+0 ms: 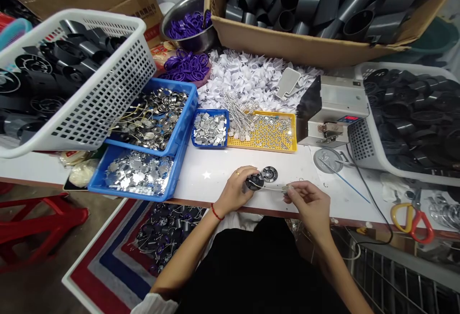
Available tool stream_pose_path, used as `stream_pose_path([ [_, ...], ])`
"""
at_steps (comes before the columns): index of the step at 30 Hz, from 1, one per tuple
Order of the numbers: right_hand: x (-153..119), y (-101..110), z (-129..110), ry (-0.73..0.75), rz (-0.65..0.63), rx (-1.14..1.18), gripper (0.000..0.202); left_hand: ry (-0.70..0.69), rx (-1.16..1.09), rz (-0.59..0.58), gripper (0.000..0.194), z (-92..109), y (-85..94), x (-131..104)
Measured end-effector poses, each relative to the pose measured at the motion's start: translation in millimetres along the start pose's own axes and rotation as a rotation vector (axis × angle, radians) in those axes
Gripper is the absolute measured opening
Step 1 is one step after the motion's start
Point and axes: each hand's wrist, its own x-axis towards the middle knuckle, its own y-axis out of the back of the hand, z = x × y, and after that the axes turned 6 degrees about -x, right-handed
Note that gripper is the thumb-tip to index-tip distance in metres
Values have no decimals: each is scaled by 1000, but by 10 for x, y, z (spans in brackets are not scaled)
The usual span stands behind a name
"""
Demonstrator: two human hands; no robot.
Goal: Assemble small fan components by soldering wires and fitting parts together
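Near the front edge of the white table, my left hand [237,187] is wrapped round a black plastic housing [254,182]. A thin pale wire [271,189] runs from the housing across to my right hand [308,204]. The fingers of that hand are pinched on the wire's far end, where a small part [287,188] shows only in bits. Just beyond the housing lies a round black plastic disc [269,174], flat on the table and apart from both hands.
Blue trays [168,196] of metal parts stand at left. A yellow tray [293,149] with small bits and white wires lies ahead, before heaped white pieces [247,77]. A grey machine [339,96] stands right, near scissors [413,218]. A cardboard box [258,41] of grey tubes stands behind.
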Motion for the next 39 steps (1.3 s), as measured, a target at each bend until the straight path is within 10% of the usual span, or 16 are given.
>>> stream_pose_path([
  [8, -3, -61, 48, 41, 29, -47, 25, 18, 35, -13, 51, 33, -27, -31],
  [16, 11, -504, 105, 405, 43, -382, 19, 30, 551, 78, 42, 287, -183, -15],
  [28, 25, -589, 143, 397, 162, -230, 17, 119, 380, 235, 43, 270, -235, -53],
  [35, 159, -349, -1, 48, -173, 40, 37, 64, 106, 144, 49, 377, -118, -64],
  [39, 246, -236, -121, -108, -658, 126, 39, 31, 18, 131, 55, 512, -48, -26],
])
